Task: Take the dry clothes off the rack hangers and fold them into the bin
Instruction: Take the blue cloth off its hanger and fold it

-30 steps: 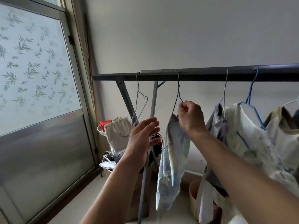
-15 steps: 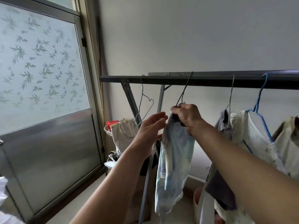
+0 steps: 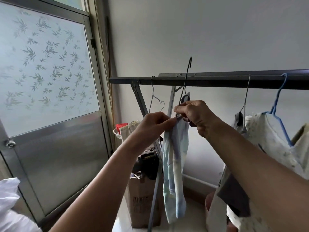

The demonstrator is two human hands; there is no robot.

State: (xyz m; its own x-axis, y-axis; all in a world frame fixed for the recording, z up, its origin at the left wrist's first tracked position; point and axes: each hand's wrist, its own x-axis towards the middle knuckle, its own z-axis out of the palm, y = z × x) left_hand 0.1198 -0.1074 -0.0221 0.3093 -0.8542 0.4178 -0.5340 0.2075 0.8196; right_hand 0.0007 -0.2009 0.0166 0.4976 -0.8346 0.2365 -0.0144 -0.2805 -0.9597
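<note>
A pale blue tie-dye garment [image 3: 174, 166] hangs long and narrow from a dark wire hanger [image 3: 186, 84]. The hanger's hook stands above the dark rack rail [image 3: 217, 81], off the bar. My right hand [image 3: 195, 117] is shut on the hanger's neck and the top of the garment. My left hand [image 3: 154, 123] pinches the garment's upper left edge beside it. An empty wire hanger [image 3: 155, 97] hangs on the rail at left. Further right, a grey wire hanger [image 3: 245, 97] and a blue hanger [image 3: 279, 108] carry pale printed clothes [image 3: 267, 136].
A frosted sliding door [image 3: 48, 77] with a leaf pattern fills the left. Behind the rack leg [image 3: 157, 190] stands a cardboard box [image 3: 142, 198] with bags on it and a cloth tote [image 3: 128, 131]. A round bin rim [image 3: 209, 201] shows low right. White fabric [image 3: 10, 206] lies bottom left.
My right hand has lifted the dark hanger's hook off the rail. My left hand has come in and pinched the garment's top edge. The view has shifted to the left.
</note>
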